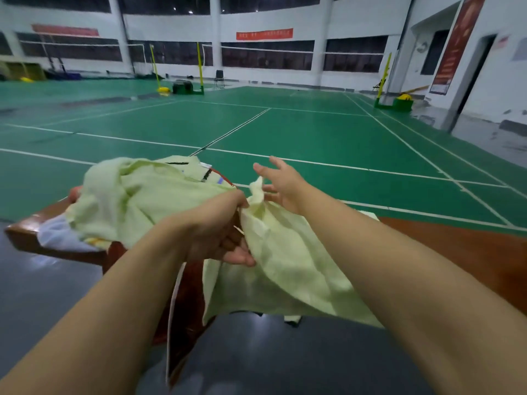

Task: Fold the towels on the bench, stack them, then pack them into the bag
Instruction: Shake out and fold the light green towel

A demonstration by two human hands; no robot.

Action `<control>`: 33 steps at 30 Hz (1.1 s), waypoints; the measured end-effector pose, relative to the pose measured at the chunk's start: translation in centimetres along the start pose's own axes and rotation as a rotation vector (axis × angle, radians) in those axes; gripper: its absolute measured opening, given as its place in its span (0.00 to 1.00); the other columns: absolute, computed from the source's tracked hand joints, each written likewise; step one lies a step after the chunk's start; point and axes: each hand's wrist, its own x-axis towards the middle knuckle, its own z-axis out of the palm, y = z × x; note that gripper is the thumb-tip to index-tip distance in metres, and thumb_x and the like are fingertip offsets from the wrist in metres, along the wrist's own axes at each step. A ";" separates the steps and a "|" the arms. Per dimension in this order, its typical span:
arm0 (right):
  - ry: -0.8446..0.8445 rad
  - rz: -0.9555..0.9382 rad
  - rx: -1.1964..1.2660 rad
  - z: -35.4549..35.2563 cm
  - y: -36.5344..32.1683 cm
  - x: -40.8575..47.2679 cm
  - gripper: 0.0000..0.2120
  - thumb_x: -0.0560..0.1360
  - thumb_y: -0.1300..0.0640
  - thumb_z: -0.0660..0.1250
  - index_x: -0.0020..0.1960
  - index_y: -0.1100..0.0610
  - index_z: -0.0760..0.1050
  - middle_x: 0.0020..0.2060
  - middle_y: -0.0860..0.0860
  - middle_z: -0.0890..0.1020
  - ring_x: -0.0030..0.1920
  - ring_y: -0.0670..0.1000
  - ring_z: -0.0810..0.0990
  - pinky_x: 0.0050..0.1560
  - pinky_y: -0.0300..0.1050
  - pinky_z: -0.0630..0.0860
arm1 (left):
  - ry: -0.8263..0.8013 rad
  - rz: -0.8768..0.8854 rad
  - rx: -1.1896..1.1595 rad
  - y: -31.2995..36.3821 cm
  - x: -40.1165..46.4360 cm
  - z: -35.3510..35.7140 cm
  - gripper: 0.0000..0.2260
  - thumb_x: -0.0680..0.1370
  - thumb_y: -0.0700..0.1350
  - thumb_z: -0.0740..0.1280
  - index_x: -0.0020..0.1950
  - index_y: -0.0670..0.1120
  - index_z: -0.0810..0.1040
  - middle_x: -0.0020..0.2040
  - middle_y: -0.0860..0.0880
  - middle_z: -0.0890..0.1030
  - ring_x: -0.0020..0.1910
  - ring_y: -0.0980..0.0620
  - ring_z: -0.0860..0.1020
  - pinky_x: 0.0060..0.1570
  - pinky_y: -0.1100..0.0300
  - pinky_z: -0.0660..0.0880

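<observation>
A pale yellow-green towel (288, 266) lies crumpled over the reddish-brown wooden bench (462, 252), hanging off its front edge. My left hand (219, 229) grips a bunched fold of it at the middle. My right hand (281, 181) hovers just behind with fingers spread, touching a raised tip of the cloth. More of the same pale cloth (134, 195) is heaped to the left, over something with black and red markings (208, 173). A white towel (57, 235) peeks out under that heap. I cannot tell where the bag is.
The bench stands at the edge of a green badminton court (285, 129) with white lines. Dark grey floor (256, 360) lies in front of the bench. Net posts and a chair stand far back by the wall.
</observation>
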 end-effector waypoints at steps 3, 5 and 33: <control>-0.128 0.034 0.093 2.8 -0.1 -0.4 0.33 0.82 0.49 0.65 0.81 0.49 0.53 0.76 0.55 0.65 0.51 0.57 0.83 0.49 0.51 0.83 | -0.035 -0.197 0.307 -0.4 -0.4 -1.7 0.31 0.80 0.57 0.48 0.47 0.33 0.80 0.42 0.36 0.85 0.31 0.44 0.83 0.31 0.63 0.77; -0.132 0.030 0.104 3.3 0.1 -0.3 0.31 0.83 0.48 0.63 0.81 0.52 0.55 0.75 0.55 0.66 0.50 0.54 0.82 0.50 0.51 0.83 | 0.043 -0.245 0.409 -0.6 0.0 -1.9 0.32 0.81 0.58 0.47 0.51 0.35 0.81 0.43 0.37 0.86 0.36 0.44 0.85 0.37 0.61 0.80; 0.368 0.436 -1.275 -19.1 2.8 -12.4 0.24 0.75 0.39 0.70 0.40 0.60 0.71 0.38 0.53 0.78 0.39 0.55 0.78 0.41 0.47 0.73 | 0.741 0.305 0.718 -2.2 7.0 1.9 0.15 0.80 0.53 0.63 0.56 0.42 0.76 0.52 0.40 0.81 0.55 0.37 0.78 0.48 0.51 0.72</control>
